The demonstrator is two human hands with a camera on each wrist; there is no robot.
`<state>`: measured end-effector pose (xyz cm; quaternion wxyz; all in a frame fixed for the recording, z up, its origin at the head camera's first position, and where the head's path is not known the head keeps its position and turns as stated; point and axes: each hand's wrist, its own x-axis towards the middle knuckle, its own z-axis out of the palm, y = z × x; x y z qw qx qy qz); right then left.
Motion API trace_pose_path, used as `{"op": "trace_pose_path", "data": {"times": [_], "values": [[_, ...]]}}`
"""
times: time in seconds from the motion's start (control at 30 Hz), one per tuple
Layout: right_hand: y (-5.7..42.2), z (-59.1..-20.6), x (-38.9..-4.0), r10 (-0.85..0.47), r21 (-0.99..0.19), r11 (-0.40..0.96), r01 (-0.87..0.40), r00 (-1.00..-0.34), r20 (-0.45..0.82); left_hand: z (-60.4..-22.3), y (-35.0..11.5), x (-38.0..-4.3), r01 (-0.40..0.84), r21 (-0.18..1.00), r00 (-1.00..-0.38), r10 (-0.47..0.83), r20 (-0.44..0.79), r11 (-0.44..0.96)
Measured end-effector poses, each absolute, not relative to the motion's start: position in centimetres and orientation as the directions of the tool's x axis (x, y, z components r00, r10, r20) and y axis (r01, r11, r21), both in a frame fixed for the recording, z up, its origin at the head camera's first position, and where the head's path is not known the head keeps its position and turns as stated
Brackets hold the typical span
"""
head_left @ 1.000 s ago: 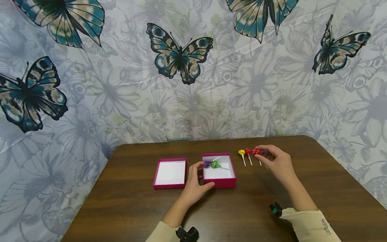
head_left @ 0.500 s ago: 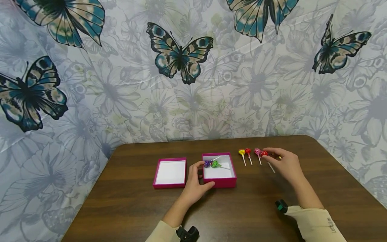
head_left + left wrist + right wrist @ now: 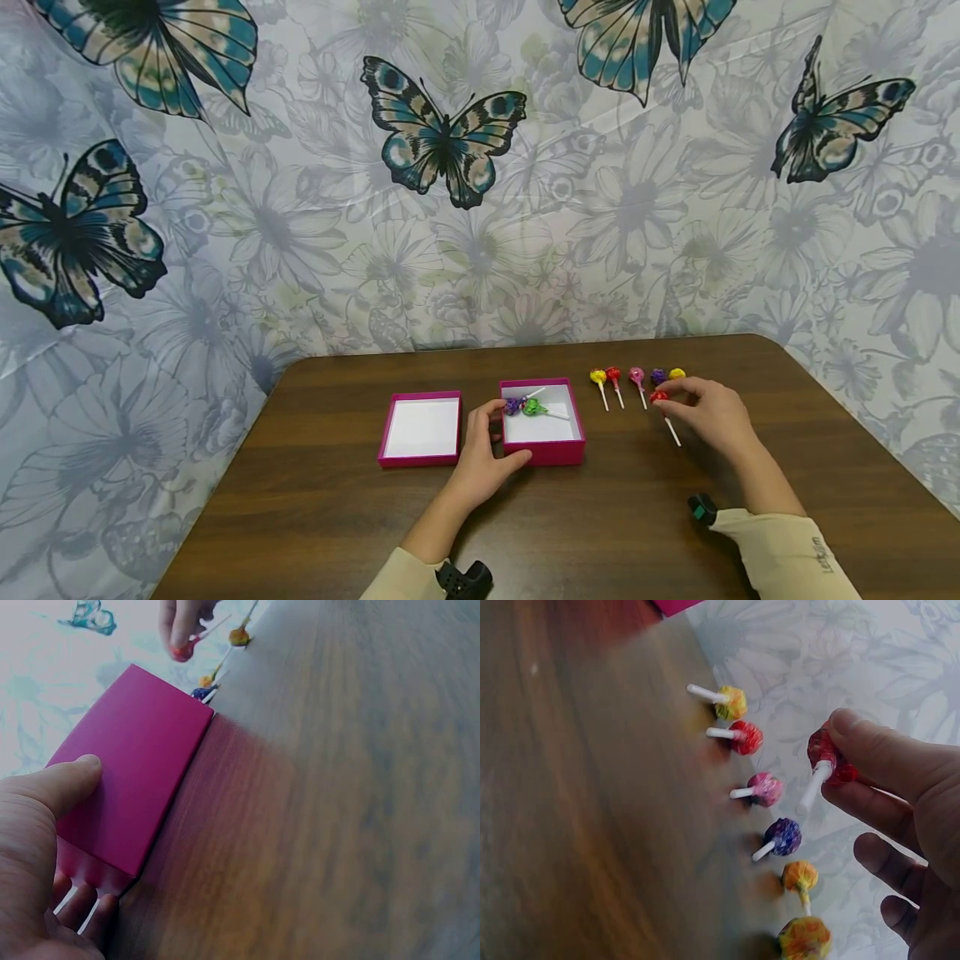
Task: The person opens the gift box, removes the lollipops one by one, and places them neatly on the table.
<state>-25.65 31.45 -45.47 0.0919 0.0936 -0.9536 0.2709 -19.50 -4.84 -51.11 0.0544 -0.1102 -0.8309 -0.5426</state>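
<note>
My left hand (image 3: pixel 482 471) grips the near left corner of a magenta box (image 3: pixel 547 454), thumb on its front wall and fingers along its side. Inside the open box lie a purple lollipop (image 3: pixel 513 407) and a green lollipop (image 3: pixel 534 407). Thumb and index finger of my right hand (image 3: pixel 712 414) pinch a red lollipop (image 3: pixel 819 754) by its wrapped head, above the table, its white stick pointing down toward me. Beside it, a row holds yellow (image 3: pixel 731 703), red (image 3: pixel 747 738), pink (image 3: pixel 765 789), purple (image 3: pixel 784 837) and orange-yellow (image 3: pixel 801 876) lollipops.
Left of the box lies a shallow tray-like lid (image 3: pixel 422 427) with magenta rim and white inside. Everything stands on a brown wooden table (image 3: pixel 600 525). A butterfly-print cloth (image 3: pixel 480 275) hangs behind the table's far edge.
My right hand has moved right along the row, then slightly toward me, with the red lollipop. The pink, purple and yellow lollipops behind it have come into sight. My left hand stays put.
</note>
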Motion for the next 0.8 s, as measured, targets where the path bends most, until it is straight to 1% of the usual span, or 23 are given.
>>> {"op": "trace_pose_path", "data": {"times": [0.13,0.3,0.5,0.8], "values": [[31.8,-45.9,-25.8,-0.159,-0.447,0.858,-0.252,-0.959,0.234,-51.1,-4.9,-19.5,0.244,0.888,-0.969,0.126,0.212,0.389],[32.0,-46.5,-25.9,-0.171,-0.382,0.889,-0.252,-0.957,0.233,-51.0,-4.9,-19.5,0.239,0.890,-0.971,0.124,0.207,0.388],[32.1,-46.8,-25.9,-0.157,-0.336,0.916,-0.221,-0.966,0.206,-51.0,-4.9,-19.4,0.233,0.893,-0.972,0.121,0.201,0.386],[32.2,-47.2,-25.8,-0.170,-0.275,0.934,-0.226,-0.962,0.211,-51.1,-4.9,-19.5,0.234,0.893,-0.972,0.120,0.203,0.386]]}}
